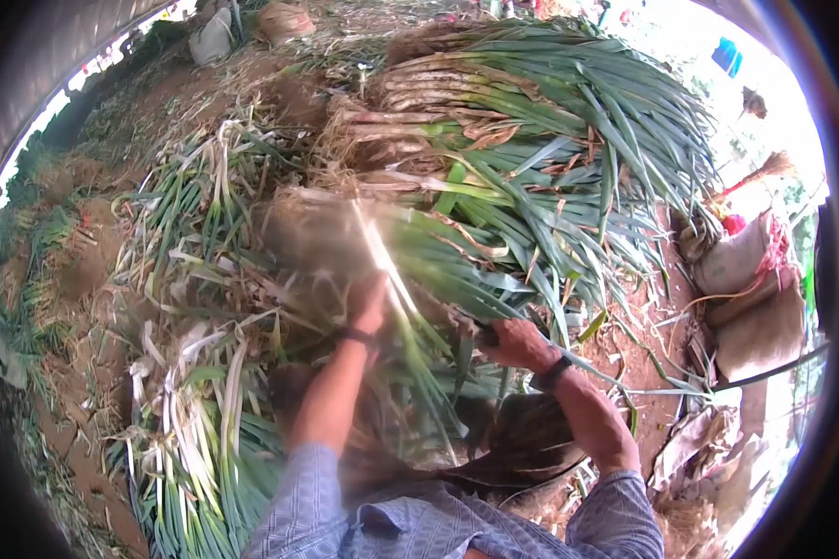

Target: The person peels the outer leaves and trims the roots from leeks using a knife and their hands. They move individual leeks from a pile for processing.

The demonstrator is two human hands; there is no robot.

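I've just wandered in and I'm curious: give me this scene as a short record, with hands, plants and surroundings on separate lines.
Left hand: left hand at pale onion stalks; blur hides its grip
Right hand: right hand closed around a dark handle; far end unclear
Large pile: long green onions, roots toward the left, leaves toward the right
Lower-left pile: white-stalked onions, green leaves downward
Right side: tan sack
Ground: brown soil with plant scraps
Wrists: dark band on each

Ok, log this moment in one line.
left hand: at pale onion stalks, blurred | right hand: holding dark handle | onion pile: ahead
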